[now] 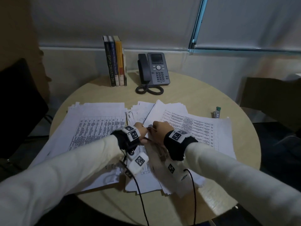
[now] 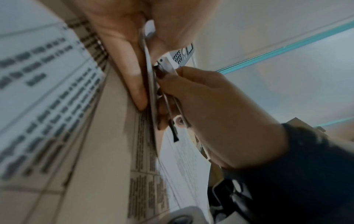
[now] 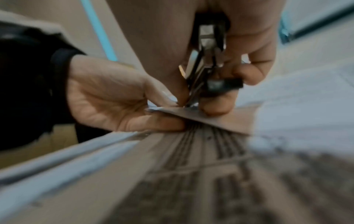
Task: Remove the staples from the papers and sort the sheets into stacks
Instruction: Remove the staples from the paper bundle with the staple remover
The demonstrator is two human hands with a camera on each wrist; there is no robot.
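Note:
Printed sheets cover the round table (image 1: 187,98): a stack at the left (image 1: 97,121), a loose pile in the middle (image 1: 140,111) and a stack at the right (image 1: 195,128). In front of me lies a stapled packet (image 1: 156,154) with its far corner (image 3: 220,119) lifted. My left hand (image 1: 143,128) pinches that corner between thumb and fingers (image 3: 134,122). My right hand (image 1: 160,128) grips a metal staple remover (image 3: 206,68), its tip pressed against the corner beside the left thumb (image 2: 134,84). The staple itself is hidden by the tool (image 2: 166,68) and fingers.
Several upright books (image 1: 115,62) and a desk phone (image 1: 154,70) with a coiled cord stand at the back of the table. A small stapler (image 1: 217,112) lies at the right edge. Dark chairs stand left (image 1: 19,103) and right (image 1: 268,98). Cables hang from both wrists.

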